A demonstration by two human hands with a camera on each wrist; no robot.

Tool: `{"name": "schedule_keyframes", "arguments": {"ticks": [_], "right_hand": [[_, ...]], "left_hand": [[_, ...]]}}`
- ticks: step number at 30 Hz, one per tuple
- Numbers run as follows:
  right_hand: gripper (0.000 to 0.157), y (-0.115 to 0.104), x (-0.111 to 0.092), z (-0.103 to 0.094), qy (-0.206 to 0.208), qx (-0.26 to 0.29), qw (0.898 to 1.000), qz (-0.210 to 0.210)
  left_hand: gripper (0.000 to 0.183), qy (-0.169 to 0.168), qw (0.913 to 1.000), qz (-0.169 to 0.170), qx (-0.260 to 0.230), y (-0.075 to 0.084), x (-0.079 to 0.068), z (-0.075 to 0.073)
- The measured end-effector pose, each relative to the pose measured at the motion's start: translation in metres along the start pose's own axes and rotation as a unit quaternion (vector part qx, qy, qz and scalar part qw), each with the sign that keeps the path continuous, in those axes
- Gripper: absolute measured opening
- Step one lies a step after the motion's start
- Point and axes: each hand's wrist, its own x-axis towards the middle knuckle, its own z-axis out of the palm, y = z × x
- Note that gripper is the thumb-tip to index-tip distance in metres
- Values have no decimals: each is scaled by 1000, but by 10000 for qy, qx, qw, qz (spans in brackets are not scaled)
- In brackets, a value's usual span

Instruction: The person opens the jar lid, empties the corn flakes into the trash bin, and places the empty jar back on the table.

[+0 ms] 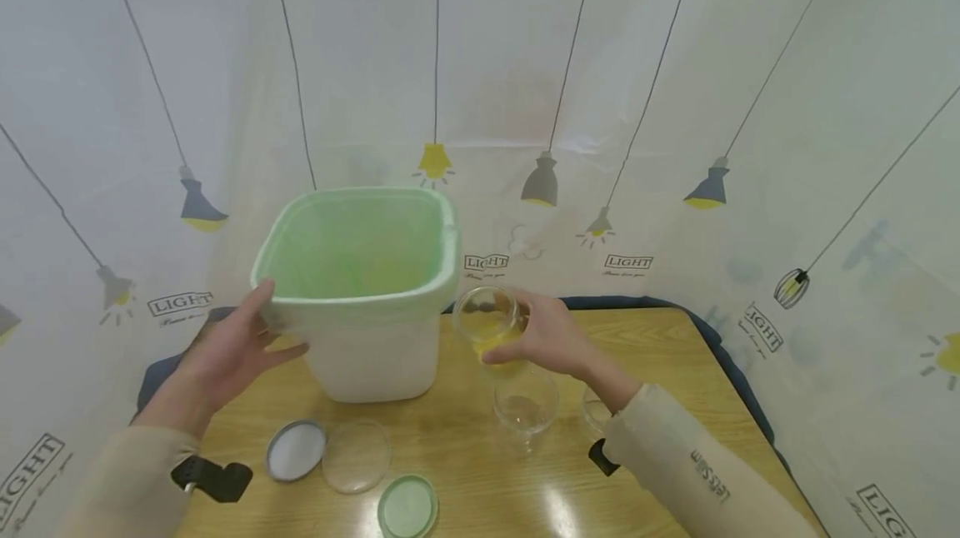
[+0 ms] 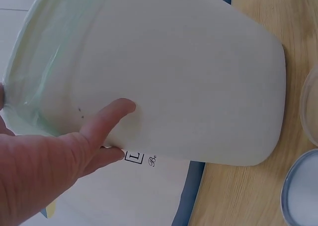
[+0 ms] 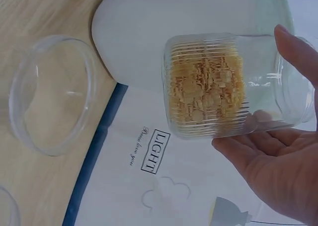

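My left hand point(image 1: 225, 359) grips the rim of a white bin point(image 1: 367, 363) lined with a thin pale green bag point(image 1: 360, 242). In the left wrist view the thumb and a finger of that hand point(image 2: 59, 154) touch the bin's side. My right hand point(image 1: 551, 334) holds a clear glass jar point(image 1: 487, 326), tilted, just right of the bin. Seen in the right wrist view, the jar point(image 3: 206, 87) has ribbed lower walls and yellow contents at its bottom; fingers and thumb span its mouth end.
A clear round glass point(image 1: 525, 405) stands below the jar, with another glass point(image 1: 596, 409) partly behind my right forearm. Near the front lie a grey-rimmed lid point(image 1: 296, 450), a clear disc point(image 1: 356, 456) and a green lid point(image 1: 407, 507). A lamp-printed sheet point(image 1: 495, 63) surrounds the wooden table point(image 1: 645, 346).
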Motion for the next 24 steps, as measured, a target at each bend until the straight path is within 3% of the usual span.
{"name": "schedule_keyframes", "arguments": {"ticks": [7,17,24], "right_hand": [[71,-15,6,-11,35,66,9999,115],[83,-32,20,-29,186,125,9996,177],[74,-45,32,-40,404,212,9986,257]], "left_hand": [[65,170,9997,-39,-184,-1,-1,3],[67,301,9993,-91,-225,-2,-1,5],[69,329,9991,-80,-254,-5,1,3]]}}
